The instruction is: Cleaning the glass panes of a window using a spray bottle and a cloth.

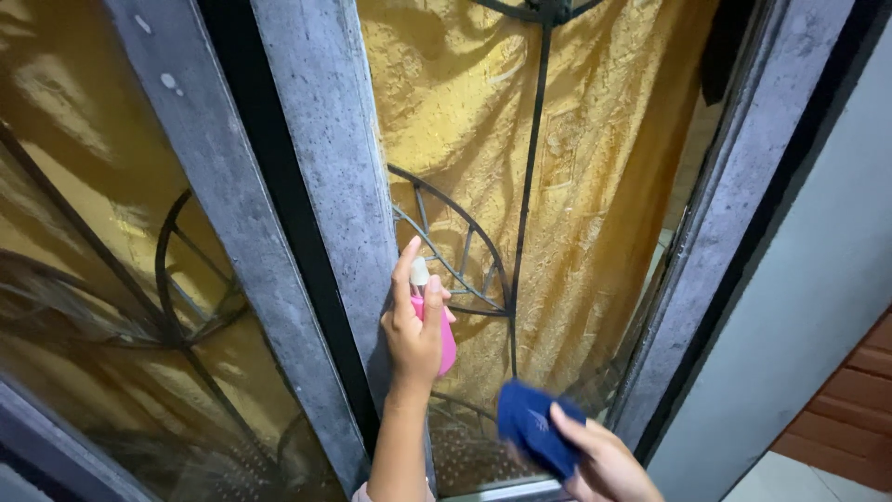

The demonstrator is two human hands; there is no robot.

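Observation:
My left hand [413,325] is raised in front of a window pane and grips a small pink spray bottle [446,342] with a white nozzle, the forefinger stretched up over the top. Lower right, my right hand [604,460] holds a folded dark blue cloth [534,429] close to the bottom of the same glass pane [595,167]. Behind the glass hangs a yellow curtain, with a black curved metal grille [530,186] in front of it.
A grey, dusty window frame [330,167] stands left of the pane, and another grey frame post [734,214] on the right. A second glass pane [111,242] with reflections lies to the left. A pale wall [818,307] and reddish bricks [859,400] are at the right.

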